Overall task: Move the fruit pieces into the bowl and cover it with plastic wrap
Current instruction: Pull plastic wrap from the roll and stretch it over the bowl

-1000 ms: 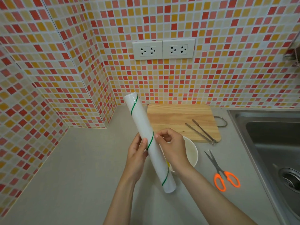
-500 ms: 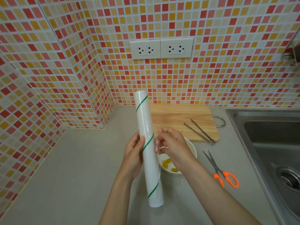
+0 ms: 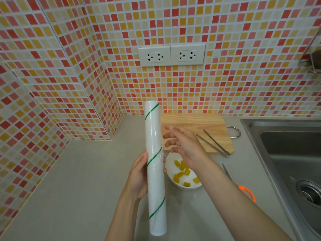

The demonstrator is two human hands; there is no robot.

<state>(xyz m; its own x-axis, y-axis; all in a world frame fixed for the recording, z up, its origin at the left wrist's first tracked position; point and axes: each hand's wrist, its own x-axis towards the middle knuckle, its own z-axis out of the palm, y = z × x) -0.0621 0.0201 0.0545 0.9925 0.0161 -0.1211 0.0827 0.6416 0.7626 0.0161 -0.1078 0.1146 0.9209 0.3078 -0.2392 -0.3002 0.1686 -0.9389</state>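
— What is getting hidden here?

— The scissors [image 3: 246, 192] are lying mostly behind the right forearm; only a blade tip and part of an orange handle are showing. The near left rim of the bowl [image 3: 173, 181] is sitting behind the plastic wrap roll [image 3: 155, 171]. A metal rack at the right edge is being cut off by the frame.

— And the right hand?

— The right hand [image 3: 182, 145] is blurring, so its fingers [image 3: 167, 135] are hard to read; they are looking spread and loose, just beside the roll, gripping nothing I can make out.

— Who is holding the roll?

— The left hand [image 3: 139, 176] is wrapping around its middle, fingers clamped on it, keeping it nearly upright above the worktop [image 3: 69, 188].

— What is the bowl carrying?

— Yellow fruit pieces [image 3: 182, 171] are lying in the white bowl, uncovered. The cutting board [image 3: 194, 124] behind it is carrying only the tongs [image 3: 213, 143]. The sink [image 3: 286, 153] is sitting to the right.
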